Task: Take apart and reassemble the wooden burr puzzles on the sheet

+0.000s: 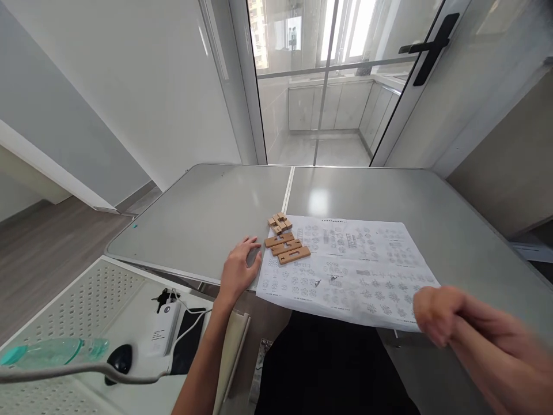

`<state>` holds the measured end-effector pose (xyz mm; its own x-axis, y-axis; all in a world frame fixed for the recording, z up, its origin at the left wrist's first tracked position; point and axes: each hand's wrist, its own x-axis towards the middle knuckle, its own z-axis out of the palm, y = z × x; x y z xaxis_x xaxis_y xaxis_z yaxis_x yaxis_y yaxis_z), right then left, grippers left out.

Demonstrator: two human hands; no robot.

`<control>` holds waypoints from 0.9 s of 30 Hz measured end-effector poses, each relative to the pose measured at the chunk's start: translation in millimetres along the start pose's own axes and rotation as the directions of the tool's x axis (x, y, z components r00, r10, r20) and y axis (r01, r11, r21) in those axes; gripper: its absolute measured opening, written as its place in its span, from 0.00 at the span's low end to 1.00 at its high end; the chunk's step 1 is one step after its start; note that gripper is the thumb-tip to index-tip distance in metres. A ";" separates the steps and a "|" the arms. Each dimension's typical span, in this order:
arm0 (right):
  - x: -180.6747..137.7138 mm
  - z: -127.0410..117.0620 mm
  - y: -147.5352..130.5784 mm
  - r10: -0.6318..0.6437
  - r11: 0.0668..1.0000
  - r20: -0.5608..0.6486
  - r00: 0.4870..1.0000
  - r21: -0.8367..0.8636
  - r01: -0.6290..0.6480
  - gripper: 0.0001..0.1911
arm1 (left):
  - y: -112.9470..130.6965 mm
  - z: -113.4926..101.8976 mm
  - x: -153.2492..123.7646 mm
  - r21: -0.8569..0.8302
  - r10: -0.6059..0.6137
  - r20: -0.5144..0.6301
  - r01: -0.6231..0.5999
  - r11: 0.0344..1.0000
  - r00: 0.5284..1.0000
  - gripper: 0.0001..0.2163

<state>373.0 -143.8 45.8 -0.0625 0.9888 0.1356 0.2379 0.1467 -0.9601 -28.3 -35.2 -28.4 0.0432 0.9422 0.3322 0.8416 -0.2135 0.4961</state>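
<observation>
My left hand lies on the grey table with its fingers stretched out, holding nothing, just left of the wooden pieces. Several flat wooden puzzle pieces with slots lie side by side on the left part of a printed paper sheet. Behind them sits a small cluster of notched wooden blocks at the sheet's far left corner. Over the sheet's right front edge, my right hand looks curled but is smeared by motion. Whether anything is in it is hidden.
The grey table has a white seam across it. Two small shiny bits lie on the sheet. Lower left, a white cart carries a bottle, a black mouse, a white box, keys and a cable.
</observation>
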 end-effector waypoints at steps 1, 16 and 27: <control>9.0 3.1 2.7 0.036 0.999 0.048 0.998 -0.016 -0.035 0.16 | -0.4 -0.6 0.6 -0.007 -0.002 0.009 0.002 1.000 1.000 0.11; 57.4 33.6 63.2 0.113 0.982 0.187 0.976 0.126 -0.138 0.10 | 39.8 17.6 56.8 -0.083 -0.018 -0.007 0.018 0.996 1.000 0.20; 59.1 34.4 70.3 0.139 0.961 0.172 0.975 0.213 -0.174 0.11 | 34.2 49.6 108.6 -0.052 -0.008 0.104 0.014 0.999 0.995 0.30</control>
<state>352.7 -76.0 -22.1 -0.1942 0.9800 -0.0431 0.0336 -0.0373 -0.9987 31.8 72.6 -15.2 0.0918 0.9656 0.2433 0.8130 -0.2137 0.5417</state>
